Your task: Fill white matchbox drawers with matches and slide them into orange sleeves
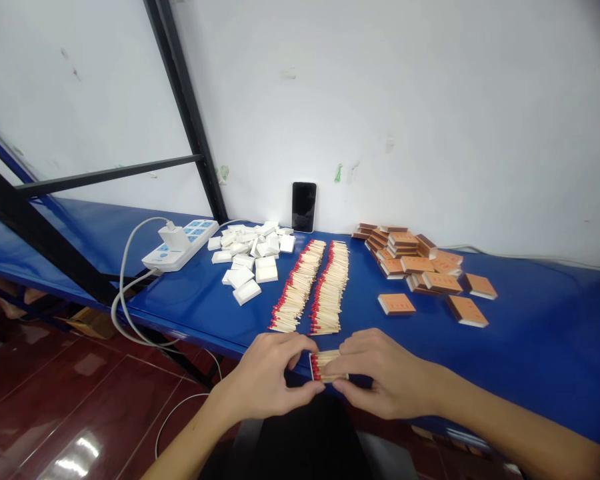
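Both hands meet at the near edge of the blue table (pixel 530 320). My left hand (pixel 270 377) and my right hand (pixel 385 377) pinch a small bundle of red-tipped matches (pixel 326 365) between their fingers, the red heads toward the left hand. Just beyond lie two long rows of matches (pixel 313 287). To the left is a heap of white inner trays (pixel 250 257). To the right is a pile of orange matchbox sleeves (pixel 415 260), with one loose orange box (pixel 397 304) nearest my right hand.
A black phone (pixel 304 207) leans upright on the white wall. A white power strip (pixel 180 244) with a plugged charger and grey cables sits at the left. A black metal frame (pixel 190 113) rises behind. Red tiled floor lies below left.
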`<state>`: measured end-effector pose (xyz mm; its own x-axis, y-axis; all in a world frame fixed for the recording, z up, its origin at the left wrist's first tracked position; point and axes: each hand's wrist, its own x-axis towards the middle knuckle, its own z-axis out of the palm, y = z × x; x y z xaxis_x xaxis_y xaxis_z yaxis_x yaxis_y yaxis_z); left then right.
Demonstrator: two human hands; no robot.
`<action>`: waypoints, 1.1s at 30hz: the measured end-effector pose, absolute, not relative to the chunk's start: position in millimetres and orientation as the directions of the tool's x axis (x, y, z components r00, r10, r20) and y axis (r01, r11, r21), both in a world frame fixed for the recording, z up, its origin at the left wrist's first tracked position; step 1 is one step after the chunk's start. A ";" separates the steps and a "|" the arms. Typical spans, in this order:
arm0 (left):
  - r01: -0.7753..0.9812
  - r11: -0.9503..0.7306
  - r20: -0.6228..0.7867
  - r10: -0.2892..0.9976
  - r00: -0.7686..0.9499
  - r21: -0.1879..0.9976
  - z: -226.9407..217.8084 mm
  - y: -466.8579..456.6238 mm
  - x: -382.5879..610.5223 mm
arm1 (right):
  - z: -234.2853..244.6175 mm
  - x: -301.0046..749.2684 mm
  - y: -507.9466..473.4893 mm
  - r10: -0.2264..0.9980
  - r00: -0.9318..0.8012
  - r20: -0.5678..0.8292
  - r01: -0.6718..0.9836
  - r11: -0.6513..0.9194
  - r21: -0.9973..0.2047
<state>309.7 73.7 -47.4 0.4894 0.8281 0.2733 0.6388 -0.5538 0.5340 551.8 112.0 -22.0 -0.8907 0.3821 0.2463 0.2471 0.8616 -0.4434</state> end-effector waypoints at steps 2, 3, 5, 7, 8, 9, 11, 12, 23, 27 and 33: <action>0.641 -0.552 0.271 0.829 0.489 0.533 -47.8 73.9 309.6 | -22.5 551.8 112.4 0.374 -0.895 0.243 0.243 0.866 -0.437; 0.644 -0.550 0.267 0.830 0.489 0.531 -47.9 74.1 309.6 | -22.6 551.8 112.5 0.370 -0.897 0.241 0.241 0.868 -0.435; 0.649 -0.547 0.259 0.832 0.491 0.529 -48.1 74.3 309.4 | -22.8 551.6 112.6 0.364 -0.900 0.241 0.236 0.870 -0.433; 0.650 -0.548 0.256 0.831 0.494 0.527 -48.0 74.4 309.1 | -22.8 551.4 112.6 0.360 -0.902 0.238 0.234 0.872 -0.430; 0.649 -0.550 0.257 0.830 0.495 0.526 -47.8 74.4 309.0 | -22.7 551.3 112.5 0.357 -0.904 0.235 0.234 0.873 -0.427; 0.648 -0.551 0.259 0.829 0.496 0.526 -47.6 74.3 309.0 | -22.7 551.2 112.4 0.354 -0.906 0.231 0.234 0.875 -0.424; 0.647 -0.553 0.263 0.828 0.495 0.525 -47.0 74.2 309.2 | -22.6 551.1 112.3 0.351 -0.909 0.224 0.236 0.877 -0.418; 0.646 -0.554 0.265 0.828 0.495 0.525 -46.7 74.2 309.3 | -22.5 551.1 112.3 0.352 -0.909 0.223 0.238 0.877 -0.417; 0.645 -0.559 0.271 0.825 0.496 0.521 -47.7 74.2 309.4 | -21.5 550.9 113.5 0.386 -0.906 0.173 0.297 0.872 -0.389; 0.644 -0.560 0.272 0.824 0.497 0.521 -47.0 74.0 309.4 | -19.7 549.8 113.0 0.379 -0.914 0.147 0.298 0.870 -0.393; 0.647 -0.553 0.263 0.828 0.495 0.525 -47.2 73.8 309.5 | -20.6 550.2 113.7 0.397 -0.903 0.165 0.307 0.864 -0.399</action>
